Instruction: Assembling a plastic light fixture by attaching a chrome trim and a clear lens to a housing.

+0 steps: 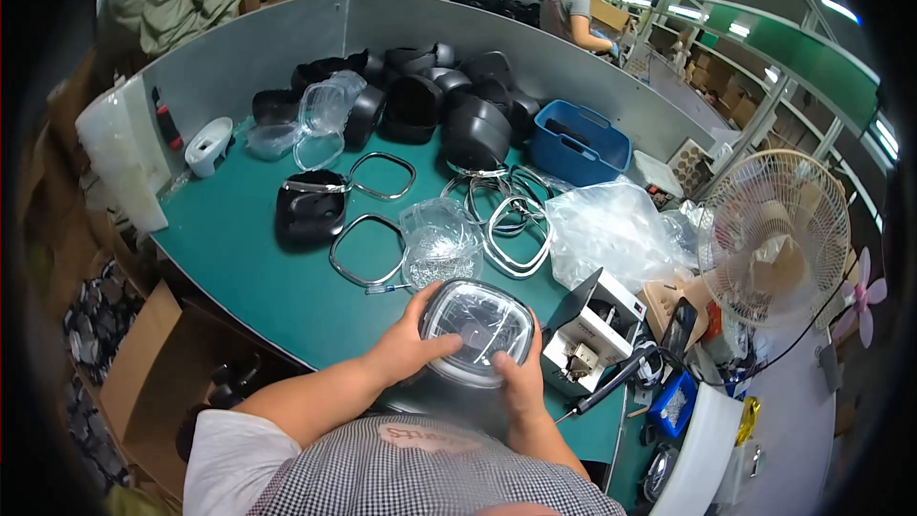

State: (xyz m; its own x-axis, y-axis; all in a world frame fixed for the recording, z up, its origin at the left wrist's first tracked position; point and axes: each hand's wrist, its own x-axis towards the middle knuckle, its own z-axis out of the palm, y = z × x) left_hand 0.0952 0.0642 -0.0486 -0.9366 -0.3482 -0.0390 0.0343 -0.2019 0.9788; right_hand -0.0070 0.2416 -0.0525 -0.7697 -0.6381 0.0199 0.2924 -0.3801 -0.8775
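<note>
Close in front of my body I hold a rounded-square black housing with a clear window and a pale rim point(487, 311). My left hand point(420, 339) is closed round its left side, thumb on the clear face. My right hand point(522, 377) grips the right side, its thumb also pressing on the front. Just beyond lies a clear plastic tub of small screws point(444, 258), with a screwdriver point(387, 289) beside it. Silver frame rings point(368, 248) lie on the green table, and one rests against a black shell point(310, 215). The held housing's underside is hidden.
Black shells point(478, 129) and clear covers point(330, 105) are piled by the grey partition. A blue basket point(581, 148), plastic bag point(611, 225), white-and-black device point(594, 325) and fan point(774, 239) stand to the right. A co-worker point(570, 10) stands beyond the partition.
</note>
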